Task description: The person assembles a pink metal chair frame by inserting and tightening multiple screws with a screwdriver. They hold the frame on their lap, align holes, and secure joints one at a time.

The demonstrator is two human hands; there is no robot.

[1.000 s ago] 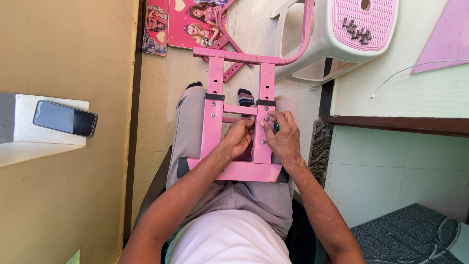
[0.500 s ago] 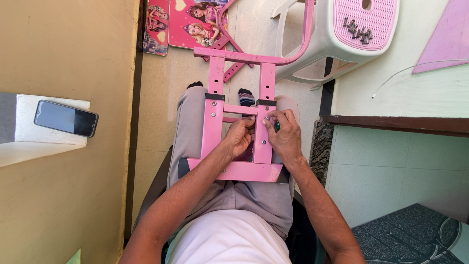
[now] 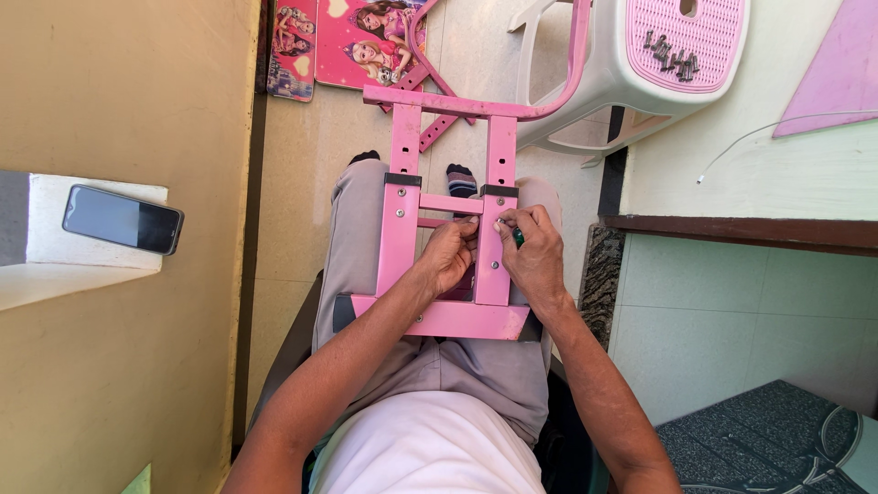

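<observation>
So the pink metal frame (image 3: pixel 430 229) is lying flat across the person's lap, lower crossbar tucked against the thighs and the curved tube end sticking out over the floor. That looks like a way to keep it steady without needing a table.

Both hands meet at the right upright, just under the short middle rung. The left hand (image 3: pixel 448 256) comes in from the inner side with its fingers curled up against the upright, probably bracing something behind the hole; I can't tell what's under the fingertips. The right hand (image 3: pixel 533 252) has its fingers pinched at a spot on the upright's face and seems to grip a small dark green tool (image 3: pixel 518 237), mostly hidden.

A white plastic stool (image 3: pixel 640 69) stands near the frame's far end with a cluster of small dark bolts (image 3: pixel 670 53) on its pink seat, close at hand. A phone (image 3: pixel 123 219) lies on the ledge to the left, well apart from the work.
</observation>
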